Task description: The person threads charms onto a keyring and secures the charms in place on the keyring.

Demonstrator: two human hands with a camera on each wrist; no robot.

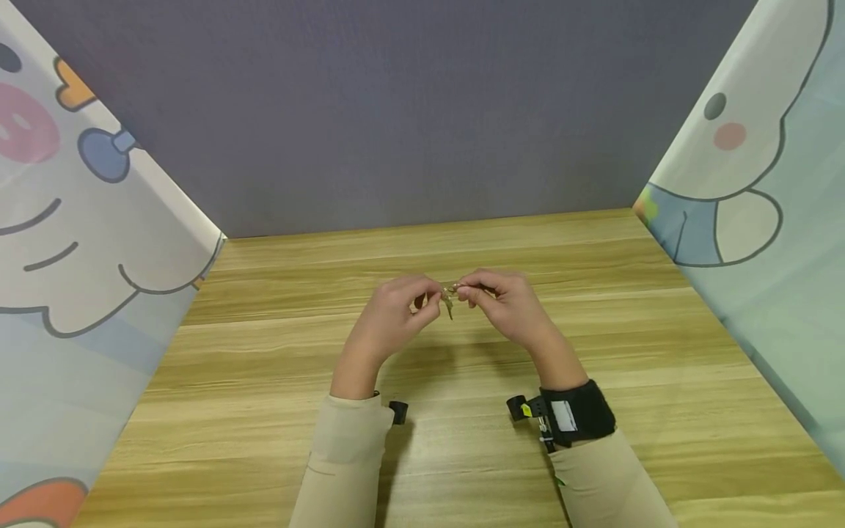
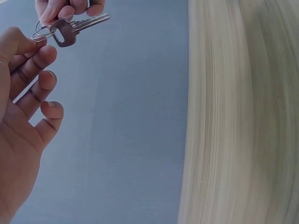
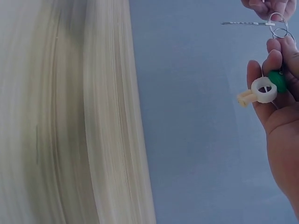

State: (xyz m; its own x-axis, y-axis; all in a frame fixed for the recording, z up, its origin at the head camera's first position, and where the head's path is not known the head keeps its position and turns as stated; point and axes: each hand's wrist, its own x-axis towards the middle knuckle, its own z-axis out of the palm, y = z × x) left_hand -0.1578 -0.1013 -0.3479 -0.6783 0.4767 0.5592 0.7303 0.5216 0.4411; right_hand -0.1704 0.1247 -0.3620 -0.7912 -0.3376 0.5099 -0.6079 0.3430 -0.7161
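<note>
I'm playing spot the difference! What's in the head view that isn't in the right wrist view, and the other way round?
Only the head view: cartoon drawings at the sides, beige sleeves, a black wrist strap.
Only the right wrist view: a green piece and a white ring-shaped piece by the right hand.
Both: that hand, the left hand, key, wooden table, gray panel.

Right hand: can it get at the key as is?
Probably yes: nothing covers the key, which sits close by the right hand. That hand seems to pinch a ring, though, so it may need to regrip.
</note>
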